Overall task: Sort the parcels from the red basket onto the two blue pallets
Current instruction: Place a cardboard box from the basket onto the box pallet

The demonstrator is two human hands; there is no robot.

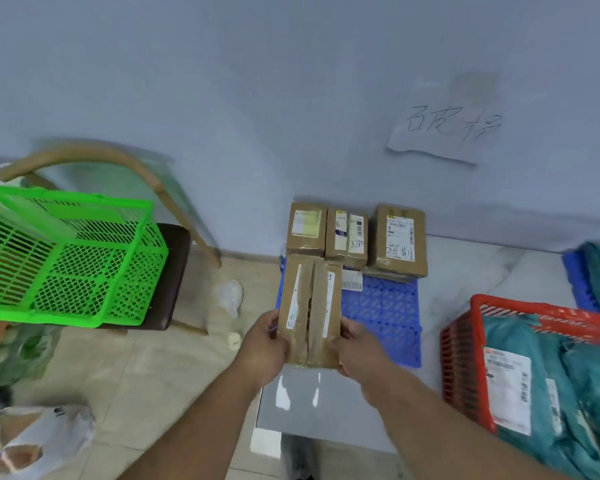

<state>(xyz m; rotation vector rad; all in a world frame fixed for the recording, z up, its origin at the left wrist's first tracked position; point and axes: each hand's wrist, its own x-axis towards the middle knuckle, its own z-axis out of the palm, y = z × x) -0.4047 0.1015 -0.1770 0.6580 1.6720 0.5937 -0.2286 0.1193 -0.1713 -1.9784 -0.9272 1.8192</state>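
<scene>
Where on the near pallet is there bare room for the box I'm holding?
Bare grid shows on the blue pallet, right of the held cardboard box and in front of the three boxes along the wall. That back row is crowded. Both the left hand and right hand grip the box over the pallet's left side.

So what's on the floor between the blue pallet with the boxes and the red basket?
Nothing: in the head view only bare pale floor separates the blue pallet from the red basket.
</scene>
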